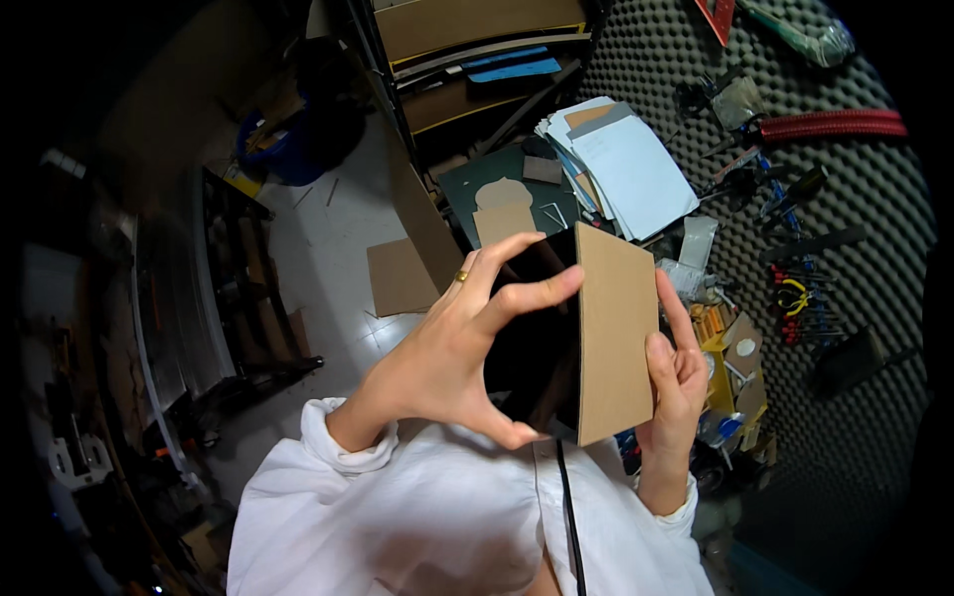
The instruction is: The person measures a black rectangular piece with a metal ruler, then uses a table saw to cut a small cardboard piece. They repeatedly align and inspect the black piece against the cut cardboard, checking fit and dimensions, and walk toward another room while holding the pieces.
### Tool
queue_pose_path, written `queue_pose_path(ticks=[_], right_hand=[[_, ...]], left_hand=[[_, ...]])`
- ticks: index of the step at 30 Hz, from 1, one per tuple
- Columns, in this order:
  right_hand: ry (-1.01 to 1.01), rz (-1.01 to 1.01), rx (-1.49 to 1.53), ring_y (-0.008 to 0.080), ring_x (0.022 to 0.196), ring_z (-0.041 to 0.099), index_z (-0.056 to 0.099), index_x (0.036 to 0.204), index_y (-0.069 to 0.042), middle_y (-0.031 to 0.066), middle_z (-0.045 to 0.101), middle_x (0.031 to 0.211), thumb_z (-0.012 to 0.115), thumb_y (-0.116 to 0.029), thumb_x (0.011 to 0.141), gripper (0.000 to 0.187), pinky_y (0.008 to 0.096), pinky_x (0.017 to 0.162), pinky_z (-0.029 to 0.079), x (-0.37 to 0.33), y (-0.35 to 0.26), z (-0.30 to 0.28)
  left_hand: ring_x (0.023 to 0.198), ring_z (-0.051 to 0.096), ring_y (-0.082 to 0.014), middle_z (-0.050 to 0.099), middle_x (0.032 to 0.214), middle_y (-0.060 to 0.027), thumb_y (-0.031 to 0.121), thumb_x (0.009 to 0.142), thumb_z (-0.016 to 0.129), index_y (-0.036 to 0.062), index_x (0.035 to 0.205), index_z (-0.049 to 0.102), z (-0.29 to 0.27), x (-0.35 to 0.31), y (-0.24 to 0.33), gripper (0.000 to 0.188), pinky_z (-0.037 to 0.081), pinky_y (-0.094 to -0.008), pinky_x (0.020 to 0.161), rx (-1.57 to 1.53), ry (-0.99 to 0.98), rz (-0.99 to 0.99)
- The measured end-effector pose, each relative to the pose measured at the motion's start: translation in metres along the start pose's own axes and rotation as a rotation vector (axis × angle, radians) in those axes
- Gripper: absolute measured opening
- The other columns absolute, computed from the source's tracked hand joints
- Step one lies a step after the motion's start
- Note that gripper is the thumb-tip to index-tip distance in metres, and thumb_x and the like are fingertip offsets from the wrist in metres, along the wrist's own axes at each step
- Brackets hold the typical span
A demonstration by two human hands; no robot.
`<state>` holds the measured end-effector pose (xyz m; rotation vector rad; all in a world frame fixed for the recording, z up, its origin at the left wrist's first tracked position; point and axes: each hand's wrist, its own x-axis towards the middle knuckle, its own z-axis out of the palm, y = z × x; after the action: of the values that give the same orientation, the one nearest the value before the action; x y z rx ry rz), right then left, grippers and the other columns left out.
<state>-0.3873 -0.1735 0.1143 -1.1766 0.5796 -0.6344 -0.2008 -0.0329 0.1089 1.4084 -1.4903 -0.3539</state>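
In front of my chest, my left hand [442,343] spans a glossy black panel [542,348], its fingers and thumb curled around the edges. A gold ring is on one finger. A flat tan board [616,338], like thin wood or cardboard, stands against the panel's right side. My left index fingertip touches the seam between the two. From the right, my right hand [681,382] grips the tan board, thumb at its edge and other fingers partly hidden behind. I cannot tell whether board and panel are joined.
Beyond my hands, a dark green mat [487,179] holds a tan cutout [504,204] and a stack of papers [636,169]. A rack [487,30] stores sheets. Tools hang on the grey foam wall [656,60]. A brown board [399,278] and blue bin [288,149] are at left.
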Motion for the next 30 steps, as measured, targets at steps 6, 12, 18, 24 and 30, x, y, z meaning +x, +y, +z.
queue_pose_path(ticks=[6,12,18,24,30], right_hand=[[-0.007,-0.060,0.030,-0.0001,0.077,0.060,0.033,0.147,0.003,0.0092,0.070,0.105,0.057,-0.008,0.094,0.059,0.0138,0.070,0.044,-0.004,-0.002,-0.003],[-0.013,-0.085,0.026,0.0032,0.083,0.064,0.031,0.148,0.004,0.0116,0.069,0.113,0.058,-0.009,0.094,0.061,0.0159,0.075,0.048,-0.005,-0.002,0.000],[0.024,-0.080,0.032,0.0009,0.077,0.061,0.031,0.148,0.004,0.0078,0.070,0.104,0.057,-0.011,0.096,0.060,0.0149,0.069,0.046,0.001,0.004,0.002],[-0.047,-0.069,0.022,-0.0009,0.072,0.059,0.031,0.148,0.004,0.0037,0.069,0.090,0.054,-0.009,0.097,0.058,0.0138,0.065,0.044,0.010,0.016,-0.007],[-0.035,-0.045,0.028,0.0039,0.085,0.064,0.032,0.147,0.004,0.0085,0.071,0.101,0.056,-0.010,0.097,0.057,0.0175,0.076,0.048,0.009,0.016,-0.007]], left_hand=[[0.126,0.039,-0.0460,0.033,0.141,-0.0269,0.035,0.043,0.089,0.0239,0.143,0.042,-0.004,0.003,0.016,0.111,0.032,-0.0563,0.103,0.043,0.011,0.008],[0.126,0.039,-0.0455,0.034,0.141,-0.0269,0.036,0.044,0.088,0.0246,0.143,0.043,-0.004,0.004,0.020,0.110,0.032,-0.0561,0.102,0.034,0.023,0.036],[0.125,0.042,-0.0458,0.033,0.143,-0.0271,0.040,0.042,0.091,0.0169,0.137,0.050,-0.006,0.005,0.015,0.106,0.038,-0.0513,0.101,0.089,0.010,0.010],[0.133,0.036,-0.0449,0.034,0.144,-0.0255,0.047,0.042,0.090,0.0136,0.139,0.046,-0.001,0.004,-0.003,0.112,0.035,-0.0528,0.105,0.107,0.000,0.003],[0.133,0.034,-0.0423,0.045,0.141,-0.0119,0.038,0.047,0.087,0.0146,0.141,0.041,0.003,0.002,-0.011,0.108,0.034,-0.0550,0.105,0.029,0.013,0.017]])
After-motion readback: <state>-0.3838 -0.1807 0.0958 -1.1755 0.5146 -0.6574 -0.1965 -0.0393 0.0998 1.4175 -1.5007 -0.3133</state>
